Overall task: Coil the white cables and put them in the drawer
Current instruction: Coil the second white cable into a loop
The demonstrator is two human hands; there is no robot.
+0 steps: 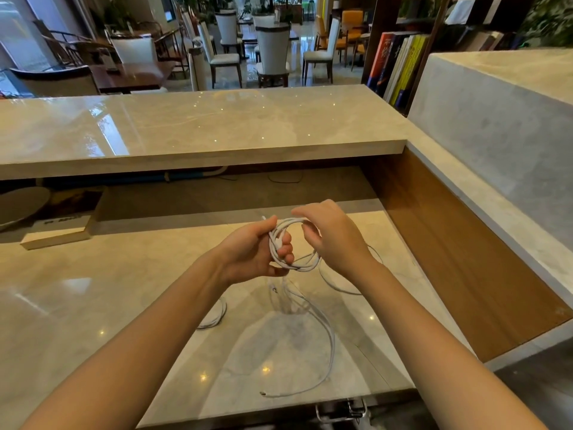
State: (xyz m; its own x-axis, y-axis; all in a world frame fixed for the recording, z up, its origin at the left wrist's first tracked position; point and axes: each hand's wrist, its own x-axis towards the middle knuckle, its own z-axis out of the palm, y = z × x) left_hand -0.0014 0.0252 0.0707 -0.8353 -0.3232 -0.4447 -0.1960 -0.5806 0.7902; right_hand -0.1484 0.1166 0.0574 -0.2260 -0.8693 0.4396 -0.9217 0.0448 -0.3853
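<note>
My left hand [254, 249] grips a small coil of white cable [283, 235] held above the marble desk [124, 293]. My right hand [331, 234] is at the coil's right side, fingers curled around a loop of it. A loose tail of the same white cable [328, 342] hangs down and curves across the desk to a plug near the front edge. Another white cable [215, 318] lies on the desk under my left forearm, and a loop [338, 287] shows beside my right wrist. No drawer is clearly visible.
A raised marble counter [201, 125] runs across the back, with a shelf recess beneath holding a book [62, 225] at the left. A wooden side panel [459, 259] walls the right. Metal hardware [344, 412] sits below the desk's front edge.
</note>
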